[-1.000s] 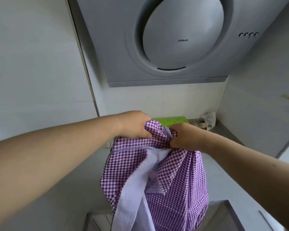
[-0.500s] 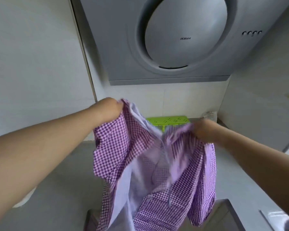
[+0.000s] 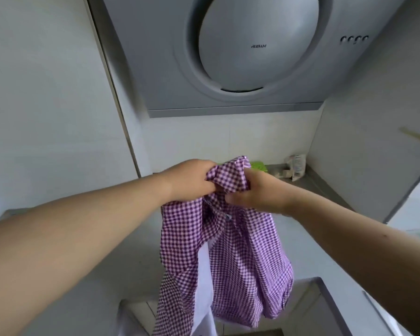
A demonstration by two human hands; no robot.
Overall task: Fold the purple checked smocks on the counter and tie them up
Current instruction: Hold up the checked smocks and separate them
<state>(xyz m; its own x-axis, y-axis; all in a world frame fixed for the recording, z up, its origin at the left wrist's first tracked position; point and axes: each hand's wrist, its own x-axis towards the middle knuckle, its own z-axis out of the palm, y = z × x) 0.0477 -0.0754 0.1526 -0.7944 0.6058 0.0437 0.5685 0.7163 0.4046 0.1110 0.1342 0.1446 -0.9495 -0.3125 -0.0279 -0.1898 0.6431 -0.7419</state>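
Beneath the range hood (image 3: pixel 240 57), I hold the purple checked smock (image 3: pixel 226 251) aloft, my left hand (image 3: pixel 189 180) and right hand (image 3: pixel 257 192) bunching its top edge close together; it hangs lengthwise straight down from both fists, clear of the counter (image 3: pixel 308 241) below.

Smock (image 3: pixel 230 251) hangs below both hands, range hood (image 3: pixel 228 57) above

One small dark word is printed on the hood (image 3: pixel 257 57), on its round panel well above the hands (image 3: pixel 218 187); it reads roughly "ROBAM", blurred. Print on the packet (image 3: pixel 294 166) beyond the right hand cannot be read.
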